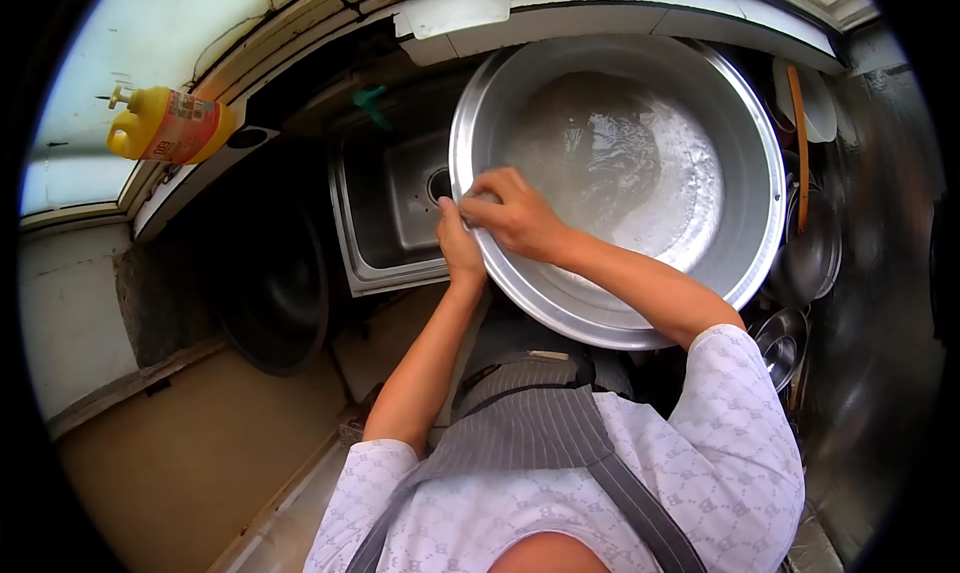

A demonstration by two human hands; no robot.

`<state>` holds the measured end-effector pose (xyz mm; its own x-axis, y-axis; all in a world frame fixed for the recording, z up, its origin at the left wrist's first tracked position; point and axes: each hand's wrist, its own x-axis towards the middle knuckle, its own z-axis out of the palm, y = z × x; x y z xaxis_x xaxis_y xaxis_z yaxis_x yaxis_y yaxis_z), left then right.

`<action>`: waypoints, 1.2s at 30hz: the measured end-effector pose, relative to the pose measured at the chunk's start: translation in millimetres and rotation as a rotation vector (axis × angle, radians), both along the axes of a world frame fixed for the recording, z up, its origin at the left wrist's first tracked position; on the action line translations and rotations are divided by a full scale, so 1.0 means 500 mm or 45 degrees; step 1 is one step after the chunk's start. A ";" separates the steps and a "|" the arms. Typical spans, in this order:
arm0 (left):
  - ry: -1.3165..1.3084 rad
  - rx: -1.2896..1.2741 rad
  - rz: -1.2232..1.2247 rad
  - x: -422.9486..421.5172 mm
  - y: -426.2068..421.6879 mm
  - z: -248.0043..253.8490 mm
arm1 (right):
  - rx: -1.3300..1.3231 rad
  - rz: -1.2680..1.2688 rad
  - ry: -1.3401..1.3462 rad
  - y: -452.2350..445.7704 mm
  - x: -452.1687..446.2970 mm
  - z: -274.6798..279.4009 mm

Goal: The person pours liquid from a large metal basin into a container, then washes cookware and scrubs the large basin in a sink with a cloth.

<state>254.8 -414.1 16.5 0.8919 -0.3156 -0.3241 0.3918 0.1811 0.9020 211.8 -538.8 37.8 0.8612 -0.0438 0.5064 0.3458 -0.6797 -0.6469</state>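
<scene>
A large round metal basin (735, 188) with shallow, rippling water in its bottom is tilted beside a steel sink (405, 188) and overlaps its right side. My left hand (459, 241) grips the basin's rim at its lower left, with the thumb raised along the outside. Right beside it, my right hand (512, 213) is closed at the inner wall near the same rim. Something small and greyish shows between its fingers, too hidden to name.
A yellow pump bottle (172, 125) with a red label stands on the ledge at upper left. A dark round tub (270, 273) lies left of the sink. Metal pans (808, 248) and a metal bowl (778, 351) are at the right, near an orange-brown stick (798, 143). A green object (371, 105) is behind the sink.
</scene>
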 end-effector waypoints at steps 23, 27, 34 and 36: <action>-0.604 0.564 -0.892 0.386 -0.221 -0.042 | -0.538 -1.244 0.915 -0.372 -0.087 -0.169; -0.343 0.434 -0.835 0.311 -0.147 -0.028 | -0.219 -0.938 0.907 -0.329 -0.056 -0.191; -0.304 0.432 -0.341 0.084 -0.002 -0.008 | 0.600 -0.340 0.352 -0.095 0.017 -0.048; -0.360 0.589 -0.294 0.056 0.011 0.007 | 0.553 -0.225 0.256 -0.029 0.038 -0.021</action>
